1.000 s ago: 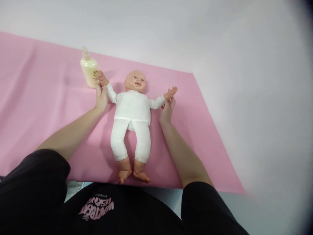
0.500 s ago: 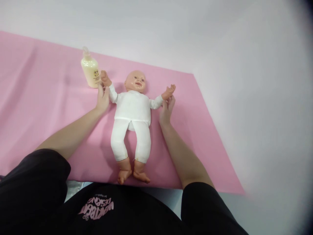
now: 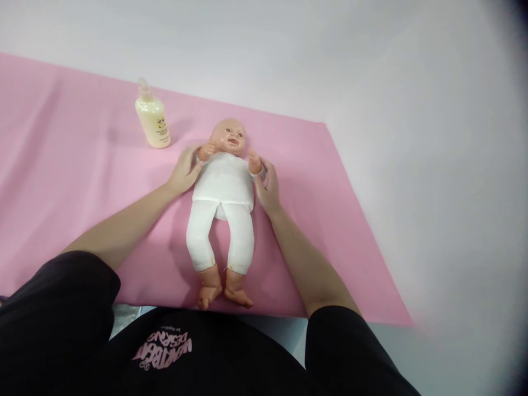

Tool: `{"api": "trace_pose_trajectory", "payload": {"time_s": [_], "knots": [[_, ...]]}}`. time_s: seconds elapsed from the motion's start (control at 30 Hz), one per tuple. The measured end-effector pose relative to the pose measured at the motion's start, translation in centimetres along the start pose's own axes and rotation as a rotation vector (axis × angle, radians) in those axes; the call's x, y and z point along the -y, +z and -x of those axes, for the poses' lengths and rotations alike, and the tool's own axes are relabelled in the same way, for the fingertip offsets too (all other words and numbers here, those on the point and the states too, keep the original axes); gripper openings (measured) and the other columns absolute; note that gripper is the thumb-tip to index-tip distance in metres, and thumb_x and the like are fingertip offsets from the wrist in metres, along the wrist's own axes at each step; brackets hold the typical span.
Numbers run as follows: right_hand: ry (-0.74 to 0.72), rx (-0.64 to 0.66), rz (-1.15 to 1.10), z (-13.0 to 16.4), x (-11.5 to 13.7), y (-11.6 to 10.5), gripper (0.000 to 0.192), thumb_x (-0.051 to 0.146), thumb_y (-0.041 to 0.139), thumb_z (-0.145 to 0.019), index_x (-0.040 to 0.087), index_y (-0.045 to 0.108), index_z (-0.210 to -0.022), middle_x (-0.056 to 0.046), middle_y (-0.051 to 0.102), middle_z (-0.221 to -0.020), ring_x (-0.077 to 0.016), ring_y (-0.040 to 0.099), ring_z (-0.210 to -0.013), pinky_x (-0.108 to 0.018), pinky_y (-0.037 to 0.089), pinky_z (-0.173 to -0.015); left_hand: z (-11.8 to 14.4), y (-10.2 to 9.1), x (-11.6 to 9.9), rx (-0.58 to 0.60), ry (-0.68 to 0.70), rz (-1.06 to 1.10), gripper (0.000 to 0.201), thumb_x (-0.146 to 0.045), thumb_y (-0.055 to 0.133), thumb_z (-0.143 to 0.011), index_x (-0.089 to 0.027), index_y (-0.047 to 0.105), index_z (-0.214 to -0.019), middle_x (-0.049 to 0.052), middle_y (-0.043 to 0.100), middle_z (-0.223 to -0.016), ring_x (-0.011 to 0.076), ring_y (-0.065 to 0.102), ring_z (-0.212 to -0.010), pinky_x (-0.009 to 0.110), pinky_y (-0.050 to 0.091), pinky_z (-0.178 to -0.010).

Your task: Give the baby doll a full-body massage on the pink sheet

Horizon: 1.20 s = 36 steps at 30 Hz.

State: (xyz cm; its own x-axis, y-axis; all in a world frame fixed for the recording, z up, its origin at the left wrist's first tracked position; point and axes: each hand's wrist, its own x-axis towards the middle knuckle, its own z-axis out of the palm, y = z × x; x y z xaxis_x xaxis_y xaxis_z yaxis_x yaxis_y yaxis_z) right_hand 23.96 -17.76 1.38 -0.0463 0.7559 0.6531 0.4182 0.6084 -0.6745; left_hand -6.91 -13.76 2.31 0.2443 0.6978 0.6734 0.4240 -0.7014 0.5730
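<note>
Feet [image 3: 210,286] toward the near edge, a white-clad doll [image 3: 223,179] lies face-up on a pink cover [image 3: 330,236]. Past its legs, the person's right hand [image 3: 269,188] grips the doll's arm on the right by the wrist, the left hand [image 3: 185,169] the other, near its shoulders. Farther, on the left, a pale-yellow pump bottle [image 3: 152,121] stands upright.

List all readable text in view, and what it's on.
"HEARTBEAT": probable reading, large pink print on the black shirt; distorted by folds.
"DESIRING": pink print, same shirt.
"be together": tiny line on the shirt; too small to be sure.
Pump bottle: dark label print, too small to read.
Doll: no text visible.
</note>
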Motion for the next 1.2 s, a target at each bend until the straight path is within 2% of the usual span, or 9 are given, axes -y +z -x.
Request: {"api": "trace_pose_trajectory", "payload": {"time_s": [0.13, 0.23, 0.3, 0.4, 0.5, 0.67, 0.87, 1.0, 1.2], "knots": [[0.112, -0.18, -0.158, -0.2, -0.6, -0.1, 0.057, 0.061, 0.056, -0.099, 0.028, 0.051, -0.145, -0.013, 0.057, -0.15, -0.0299, 0.057, -0.14, -0.056, 0.046, -0.121, -0.1, 0.3, 2.1, -0.21, -0.147, 0.24, 0.073, -0.08, 0.051, -0.099, -0.024, 0.049, -0.145, 0.018, 0.058, -0.147, 0.033, 0.055, -0.141, 0.053, 0.041, -0.123], [0.197, -0.309, -0.23, -0.5, -1.1, -0.4, 0.055, 0.055, 0.058, -0.095, 0.028, 0.051, -0.143, -0.011, 0.052, -0.157, -0.0282, 0.053, -0.145, -0.055, 0.047, -0.121, -0.3, 0.1, 3.2, -0.377, -0.294, 0.375, 0.063, -0.077, 0.06, -0.096, -0.029, 0.052, -0.136, 0.014, 0.056, -0.149, 0.0308, 0.052, -0.145, 0.052, 0.04, -0.124], [0.296, -0.367, -0.292, -0.7, -1.6, -0.6, 0.055, 0.045, 0.056, -0.093, 0.03, 0.048, -0.145, -0.009, 0.048, -0.161, -0.0261, 0.053, -0.145, -0.055, 0.048, -0.119, -0.6, -0.2, 3.5, -0.479, -0.45, 0.446, 0.046, -0.067, 0.063, -0.099, -0.03, 0.055, -0.126, 0.01, 0.061, -0.141, 0.0283, 0.057, -0.14, 0.048, 0.045, -0.121], [0.5, -0.476, -0.399, -0.9, -2.7, -0.9, 0.064, 0.031, 0.051, -0.086, 0.028, 0.044, -0.149, -0.009, 0.051, -0.161, -0.0244, 0.06, -0.136, -0.057, 0.051, -0.116, -1.1, -0.6, 3.2, -0.614, -0.678, 0.534, 0.015, -0.042, 0.053, -0.109, -0.028, 0.054, -0.115, 0.005, 0.068, -0.123, 0.0234, 0.067, -0.123, 0.04, 0.054, -0.107], [0.596, -0.563, -0.447, -1.1, -4.0, -1.0, 0.067, 0.028, 0.046, -0.083, 0.025, 0.045, -0.149, -0.011, 0.051, -0.159, -0.0241, 0.06, -0.137, -0.054, 0.051, -0.116, -1.5, -0.8, 2.9, -0.672, -0.786, 0.578, 0.008, -0.028, 0.044, -0.112, -0.025, 0.052, -0.112, 0.003, 0.068, -0.117, 0.0184, 0.069, -0.113, 0.034, 0.056, -0.097], [0.57, -0.47, -0.338, -0.9, -4.8, -1.0, 0.07, 0.03, 0.042, -0.086, 0.026, 0.034, -0.156, -0.014, 0.043, -0.165, -0.0269, 0.059, -0.139, -0.057, 0.055, -0.11, -1.3, -0.7, 3.9, -0.563, -0.757, 0.474, 0.014, -0.033, 0.039, -0.116, -0.025, 0.047, -0.125, 0.005, 0.065, -0.133, 0.0181, 0.063, -0.123, 0.039, 0.053, -0.105], [0.222, -0.29, -0.176, -0.6, -2.2, -0.7, 0.064, 0.048, 0.048, -0.096, 0.032, 0.031, -0.156, -0.012, 0.033, -0.172, -0.0297, 0.042, -0.156, -0.059, 0.046, -0.12, -0.3, -0.5, 3.8, -0.326, -0.366, 0.268, 0.062, -0.081, 0.048, -0.1, -0.034, 0.047, -0.14, 0.011, 0.055, -0.153, 0.0289, 0.052, -0.145, 0.049, 0.046, -0.119], [0.114, -0.139, -0.031, -0.3, -0.4, -0.2, 0.064, 0.064, 0.045, -0.102, 0.028, 0.04, -0.155, -0.015, 0.05, -0.159, -0.0305, 0.052, -0.147, -0.056, 0.046, -0.122, -0.1, -0.3, 1.4, -0.152, -0.174, 0.072, 0.075, -0.083, 0.044, -0.099, -0.027, 0.05, -0.148, 0.017, 0.058, -0.15, 0.0331, 0.054, -0.142, 0.052, 0.041, -0.122], [-0.049, 0.112, 0.14, 0.1, 0.0, 0.4, 0.053, 0.062, 0.046, -0.104, 0.03, 0.055, -0.144, -0.013, 0.065, -0.144, -0.0308, 0.058, -0.14, -0.057, 0.042, -0.126, -0.3, 0.1, -0.7, 0.193, 0.013, -0.131, 0.076, -0.076, 0.035, -0.105, -0.019, 0.058, -0.148, 0.019, 0.066, -0.137, 0.0354, 0.06, -0.128, 0.057, 0.043, -0.119]]}}
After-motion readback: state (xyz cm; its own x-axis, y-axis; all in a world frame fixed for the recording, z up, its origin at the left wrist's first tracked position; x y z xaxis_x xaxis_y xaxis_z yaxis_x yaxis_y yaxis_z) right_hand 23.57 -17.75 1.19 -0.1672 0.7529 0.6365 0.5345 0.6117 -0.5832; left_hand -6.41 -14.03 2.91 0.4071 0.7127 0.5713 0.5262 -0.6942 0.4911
